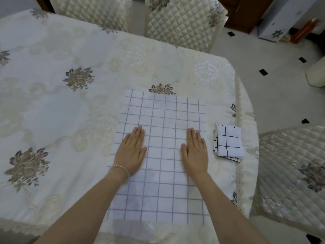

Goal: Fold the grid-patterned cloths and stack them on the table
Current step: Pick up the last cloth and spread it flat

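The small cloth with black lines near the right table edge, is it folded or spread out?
Folded. The black-lined cloth shows stacked layer edges along its left and bottom sides; it lies apart from the right hand.

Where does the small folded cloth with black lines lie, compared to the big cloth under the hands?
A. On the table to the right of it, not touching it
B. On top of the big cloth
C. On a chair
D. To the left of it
A: the folded cloth with black lines lies on the table, right of the big cloth, with tablecloth showing between them.
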Demonstrator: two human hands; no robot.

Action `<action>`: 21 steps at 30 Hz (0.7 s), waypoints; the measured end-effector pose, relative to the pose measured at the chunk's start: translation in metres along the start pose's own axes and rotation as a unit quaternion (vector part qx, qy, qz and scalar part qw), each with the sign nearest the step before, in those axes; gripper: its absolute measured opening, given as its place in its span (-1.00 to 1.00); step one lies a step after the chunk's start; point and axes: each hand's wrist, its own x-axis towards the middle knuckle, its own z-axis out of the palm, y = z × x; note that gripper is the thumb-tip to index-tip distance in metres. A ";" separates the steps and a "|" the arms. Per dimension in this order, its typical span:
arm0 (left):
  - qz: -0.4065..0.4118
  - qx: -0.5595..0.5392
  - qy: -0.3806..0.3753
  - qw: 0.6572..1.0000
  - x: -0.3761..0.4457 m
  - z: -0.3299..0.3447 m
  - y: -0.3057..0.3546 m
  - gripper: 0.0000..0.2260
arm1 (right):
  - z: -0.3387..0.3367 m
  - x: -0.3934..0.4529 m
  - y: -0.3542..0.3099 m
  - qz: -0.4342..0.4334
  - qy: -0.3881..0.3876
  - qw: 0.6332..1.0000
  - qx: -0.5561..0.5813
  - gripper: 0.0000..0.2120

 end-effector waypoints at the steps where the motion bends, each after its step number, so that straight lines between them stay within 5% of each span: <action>1: -0.012 0.001 -0.002 1.000 -0.001 -0.003 -0.007 -0.45 | -0.003 0.000 0.007 0.016 0.005 1.000 -0.003 -0.42; 11: 0.041 -0.025 0.030 0.998 0.094 -0.018 0.053 -0.44 | -0.009 0.083 -0.061 -0.061 0.006 0.997 0.048 -0.37; 17: 0.045 0.020 0.007 0.999 0.135 -0.002 -0.006 -0.44 | -0.007 0.124 -0.016 -0.030 0.014 0.999 0.002 -0.36; 21: -0.038 0.009 0.033 0.999 0.151 -0.012 -0.050 -0.37 | -0.017 0.133 0.015 0.021 0.021 1.000 -0.010 -0.33</action>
